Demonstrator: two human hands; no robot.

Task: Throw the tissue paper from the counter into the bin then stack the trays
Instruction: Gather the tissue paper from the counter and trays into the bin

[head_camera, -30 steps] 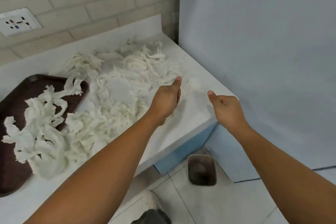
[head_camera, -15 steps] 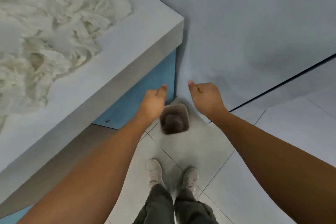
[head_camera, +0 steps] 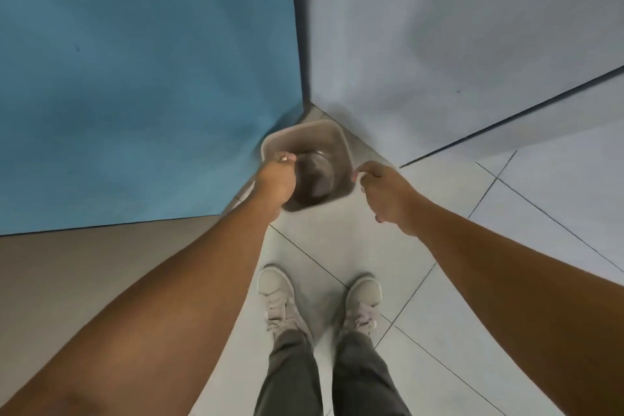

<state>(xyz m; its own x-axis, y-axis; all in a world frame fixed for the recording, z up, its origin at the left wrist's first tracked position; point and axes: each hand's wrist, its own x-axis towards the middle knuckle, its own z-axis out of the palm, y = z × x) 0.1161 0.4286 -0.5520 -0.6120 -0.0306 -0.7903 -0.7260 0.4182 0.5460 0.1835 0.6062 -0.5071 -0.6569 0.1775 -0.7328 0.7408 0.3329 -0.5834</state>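
A small grey-brown plastic bin [head_camera: 304, 129], square with rounded corners and a smooth, thin rim, is seen standing on the floor in the corner where a matte blue cabinet panel [head_camera: 135, 78] meets a smooth pale grey wall panel [head_camera: 439, 27]. Inside it a dark, rounded shape is seen, but what it is cannot be made out.

The left hand [head_camera: 275, 179] is laid over the bin's left rim with its fingers [head_camera: 285, 157] bent at the edge. That stretch of rim is hidden by the hand, so it cannot be told whether the rim is grasped or only touched. The right hand [head_camera: 381, 189] is held just beside the bin's right corner, its fingers [head_camera: 358, 176] loosely curled with nothing seen in them. Whether the foremost fingertip touches the rim cannot be told.

The glossy pale floor tiles [head_camera: 456, 246] are crossed by thin dark grout lines. A pair of pale lace-up shoes [head_camera: 277, 297] and grey woven trouser legs [head_camera: 293, 375] are seen below, the trousers cut off by the lower edge. At lower left a flat tan surface [head_camera: 67, 263] is partly covered by the left forearm and cannot be identified. Both forearms are cut off by the frame's edges.
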